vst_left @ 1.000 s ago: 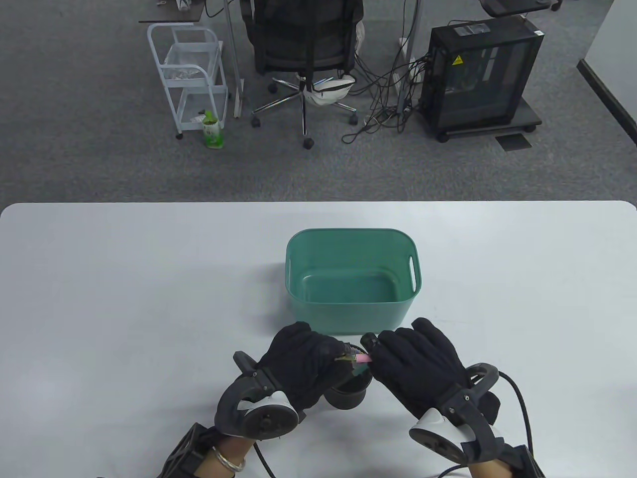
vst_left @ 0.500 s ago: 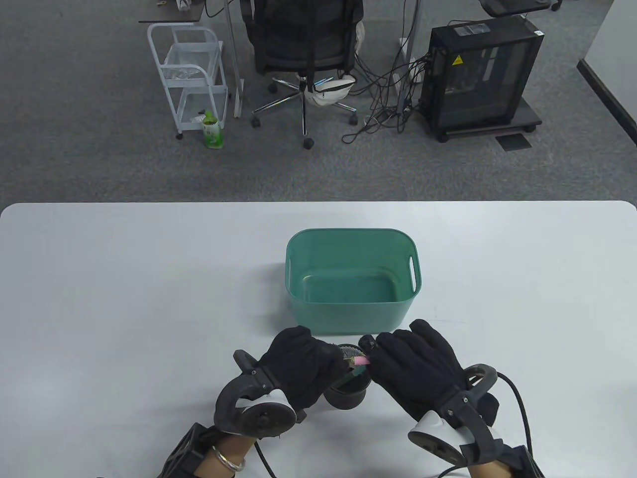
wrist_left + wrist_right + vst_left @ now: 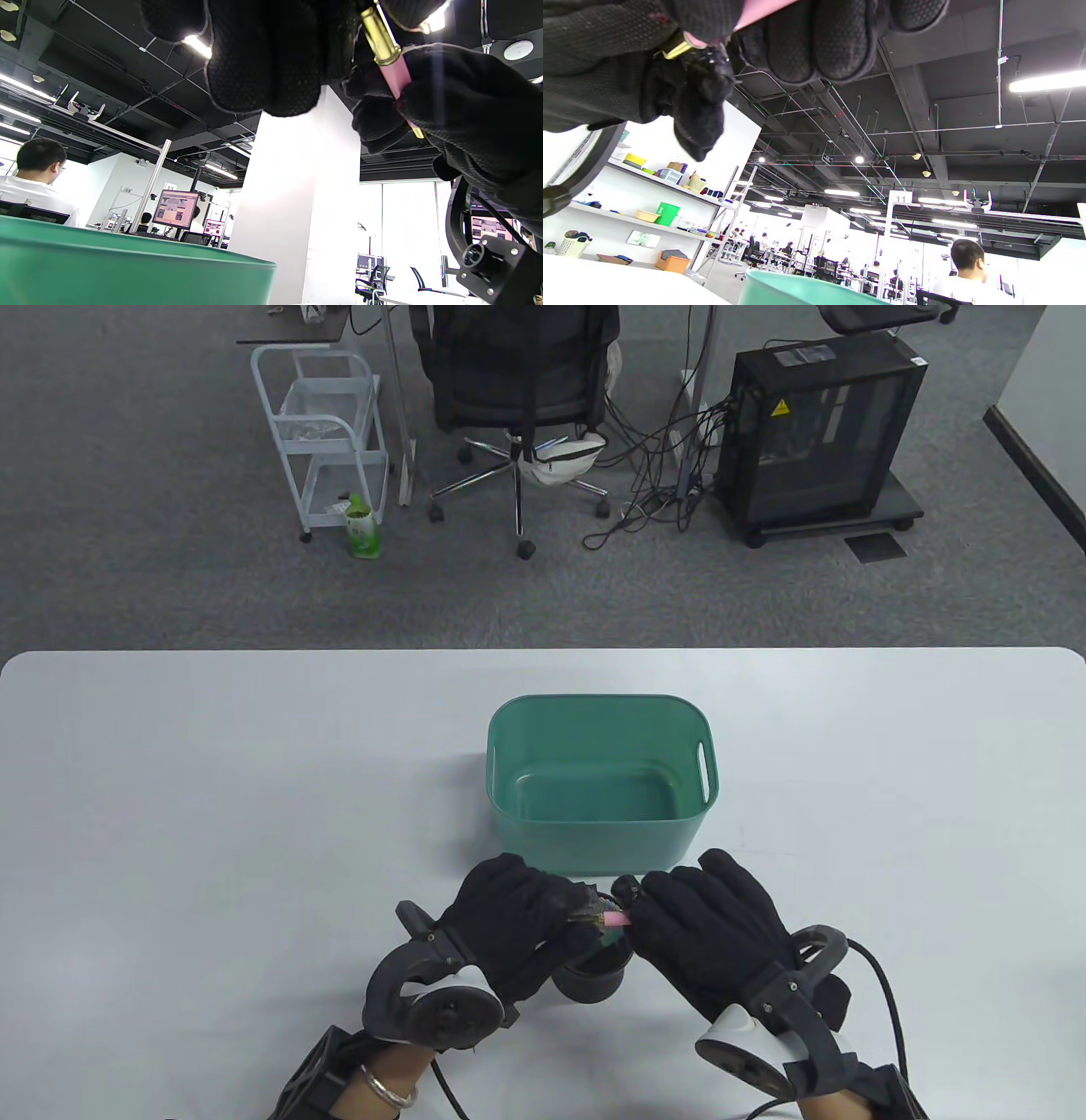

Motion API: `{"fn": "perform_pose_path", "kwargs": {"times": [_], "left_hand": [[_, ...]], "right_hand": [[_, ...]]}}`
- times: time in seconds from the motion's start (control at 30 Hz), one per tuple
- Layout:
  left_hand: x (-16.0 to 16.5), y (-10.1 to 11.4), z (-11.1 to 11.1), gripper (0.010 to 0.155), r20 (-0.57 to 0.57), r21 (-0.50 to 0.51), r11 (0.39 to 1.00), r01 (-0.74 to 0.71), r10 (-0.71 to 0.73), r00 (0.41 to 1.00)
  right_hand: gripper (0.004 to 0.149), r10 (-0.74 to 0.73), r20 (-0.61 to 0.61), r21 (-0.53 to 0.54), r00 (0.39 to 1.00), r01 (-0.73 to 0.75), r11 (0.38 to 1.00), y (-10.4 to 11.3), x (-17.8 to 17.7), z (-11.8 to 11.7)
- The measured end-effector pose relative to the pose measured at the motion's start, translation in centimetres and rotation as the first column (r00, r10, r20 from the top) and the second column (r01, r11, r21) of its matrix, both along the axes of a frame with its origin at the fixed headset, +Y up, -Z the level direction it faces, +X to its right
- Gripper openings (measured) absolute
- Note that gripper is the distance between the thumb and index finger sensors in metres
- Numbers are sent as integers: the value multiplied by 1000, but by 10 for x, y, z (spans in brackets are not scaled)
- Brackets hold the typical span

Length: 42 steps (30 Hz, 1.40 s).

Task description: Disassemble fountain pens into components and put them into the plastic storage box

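From the table view, your left hand and right hand meet over a black pen cup on the tabletop, pinching a pink fountain pen between them, just in front of the green plastic storage box.

At your left wrist, your fingers curl round the pen's gold section, while your right hand's fingers clamp the pink barrel.

At your right wrist, your fingers wrap the pink barrel; the gold band shows beside your left hand's glove.
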<state>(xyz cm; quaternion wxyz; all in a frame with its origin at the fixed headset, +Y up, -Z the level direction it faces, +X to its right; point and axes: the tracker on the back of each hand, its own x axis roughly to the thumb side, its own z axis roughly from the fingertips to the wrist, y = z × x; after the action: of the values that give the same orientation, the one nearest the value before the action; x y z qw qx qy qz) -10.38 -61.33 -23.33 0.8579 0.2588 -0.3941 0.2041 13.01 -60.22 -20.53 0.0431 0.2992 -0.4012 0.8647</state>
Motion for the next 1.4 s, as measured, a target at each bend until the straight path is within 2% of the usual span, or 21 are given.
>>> {"fn": "perform_pose_path", "kwargs": {"times": [0.27, 0.77, 1.4], "left_hand": [[0, 1, 1, 63, -17, -10, 1000, 30, -30, 999], [3, 1, 3, 46, -18, 26, 999, 26, -25, 1000], [3, 1, 4, 46, -17, 41, 999, 2, -1, 1000]], "right_hand": [[44, -3, 6, 0, 1000, 3, 1000, 0, 1, 0], [44, -4, 6, 0, 1000, 4, 1000, 0, 2, -1], [44, -6, 0, -2, 1000, 6, 1000, 0, 2, -2]]}}
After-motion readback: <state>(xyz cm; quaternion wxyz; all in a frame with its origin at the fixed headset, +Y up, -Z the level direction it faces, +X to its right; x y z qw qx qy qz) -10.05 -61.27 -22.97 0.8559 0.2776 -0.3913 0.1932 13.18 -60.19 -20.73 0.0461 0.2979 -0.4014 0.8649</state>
